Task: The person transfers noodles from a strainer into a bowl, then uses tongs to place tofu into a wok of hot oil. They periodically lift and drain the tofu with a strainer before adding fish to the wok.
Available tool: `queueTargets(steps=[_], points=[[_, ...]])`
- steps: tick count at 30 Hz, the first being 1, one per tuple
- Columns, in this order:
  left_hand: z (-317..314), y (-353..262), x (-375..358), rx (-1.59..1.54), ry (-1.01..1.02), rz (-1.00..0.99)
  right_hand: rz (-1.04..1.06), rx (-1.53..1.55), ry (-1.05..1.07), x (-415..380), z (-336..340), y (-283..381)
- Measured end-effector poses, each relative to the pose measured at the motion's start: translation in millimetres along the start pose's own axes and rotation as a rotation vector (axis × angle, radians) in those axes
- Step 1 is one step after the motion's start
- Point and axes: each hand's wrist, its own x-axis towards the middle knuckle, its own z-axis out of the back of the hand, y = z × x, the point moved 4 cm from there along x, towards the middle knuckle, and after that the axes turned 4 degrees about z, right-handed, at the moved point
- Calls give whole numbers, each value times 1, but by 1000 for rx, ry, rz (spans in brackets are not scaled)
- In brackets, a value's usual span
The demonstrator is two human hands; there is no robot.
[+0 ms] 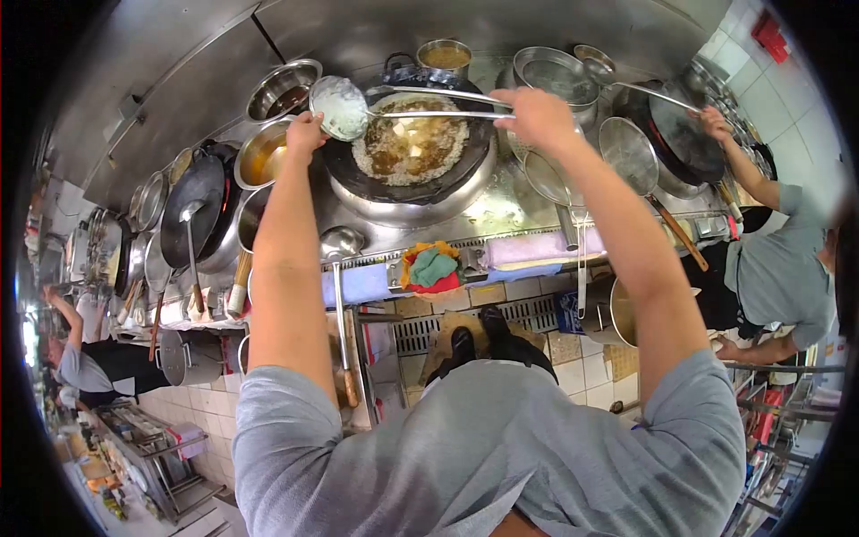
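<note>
Item: wok [412,174], centre of cooking table [501,210], holds bubbling brown sauce w/ pale cubes, poss. tofu.

L hand [306,132]: raised at wok's left rim, fingers pinched on edge of ladle bowl [340,107], which carries white stuff (starch slurry or rice, can't tell). Ladle sits over wok's upper-left edge, tilted toward the sauce.

R hand [537,116]: closed round two long metal handles [447,103] that run left across the wok; grip wrapped tight, fingertips hidden.

Risks (est.): white load could slide off outside the rim, since ladle bowl overlaps wok edge. Hot sauce may spit onto bare forearms held right above it. Two handles in one fist could twist against each other.

Around: steel bowl [282,89] and bowl of amber liquid [261,157] just left of wok, near L wrist, easy to knock. Spare ladle [340,243] rests on front ledge; pile of coloured cloths [431,267] beside it. Pot of sauce [445,55] behind wok. Strainer [548,179] near R elbow. Co-worker [769,268] at next wok, right; another person [85,362] far left.
</note>
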Motion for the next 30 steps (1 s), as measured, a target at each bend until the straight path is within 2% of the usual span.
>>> queueTargets(steps=[2,3,8,11,14,16,18,20,21,22,25,26,27,28,29,30], points=[[14,-3,1,-110,270,-99,104,-76,45,-8,40,10],[20,-10,-10,-99,331,-81,102,-70,39,-10,54,14],[16,-34,-43,-60,445,-124,248,-130,10,-12,77,34],[0,-39,-54,-102,524,-107,230,-144,-2,-11,65,37],[-9,-30,-58,-203,500,-52,193,-110,12,-12,46,27],[-9,-10,-49,-241,438,5,145,-50,12,-12,34,10],[3,15,-50,-309,146,140,148,-7,22,-9,23,0],[19,39,-56,-336,20,170,21,62,181,-2,8,-9],[29,51,-65,-362,-86,162,63,57,198,-1,-2,-13],[43,56,-82,-385,-201,154,45,127,139,2,-11,-22],[70,92,-154,-524,-380,159,50,382,-54,15,-29,-44],[79,106,-185,-588,-451,159,81,484,-130,4,-31,-49],[75,118,-223,-640,-515,196,22,629,-94,-8,-30,-47],[79,143,-267,-690,-611,242,-34,918,-33,-15,-57,-51],[84,265,-282,-450,-558,223,-149,1111,191,-40,-48,-27],[70,196,-363,-660,-582,315,-268,1506,138,-57,-81,-22]])
